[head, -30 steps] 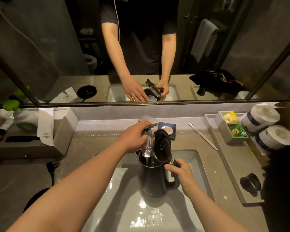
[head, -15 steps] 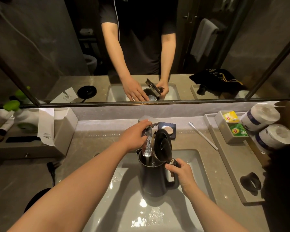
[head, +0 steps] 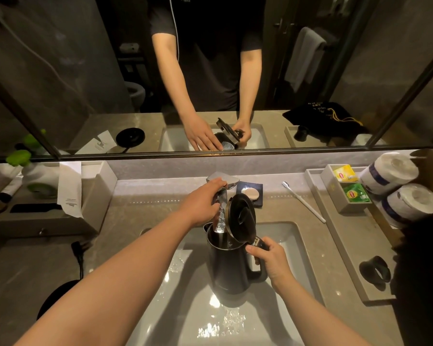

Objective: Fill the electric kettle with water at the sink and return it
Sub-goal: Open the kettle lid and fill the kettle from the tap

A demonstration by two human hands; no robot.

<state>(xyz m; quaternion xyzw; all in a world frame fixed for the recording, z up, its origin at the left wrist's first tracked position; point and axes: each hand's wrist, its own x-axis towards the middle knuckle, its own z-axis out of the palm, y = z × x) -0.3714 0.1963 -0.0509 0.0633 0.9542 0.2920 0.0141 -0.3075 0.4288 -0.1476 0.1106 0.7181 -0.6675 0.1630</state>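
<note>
A dark electric kettle (head: 229,265) is shown held upright inside the sink (head: 294,242), just below the centre of the view, its base over the wet basin floor. Its hinged lid (head: 243,217) is raised and tilted toward 1 o'clock, so that the mouth is left open. The handle (head: 259,248), on the kettle's 3 o'clock side, is enclosed by the right hand (head: 270,259); this grip is pressed together around the handle, with the thumb laid across the top near the lid hinge. A stream of water (head: 220,216) is seen falling from the faucet (head: 223,182) into the open mouth. The faucet, at 12 o'clock of the kettle on the rear edge of the tabletop (head: 145,208), is covered by the left hand (head: 203,204); this grip is curled over the spout and lever, fingers bent downward against the metal. How tightly it is closed cannot be told.

A small dark soap dish (head: 251,194) is placed just beside the faucet at its 3 o'clock. A white toothbrush (head: 304,202) lies diagonally on the tabletop, further toward 3 o'clock. A grey tray (head: 335,236) runs along the right edge and carries a box of tea bags (head: 348,188); two paper rolls (head: 398,188) lie beyond it. At 8 o'clock of the kettle, the round black kettle base (head: 58,295) is partly hidden by the left forearm. The hands and kettle are repeated in the mirror (head: 85,83) above.
</note>
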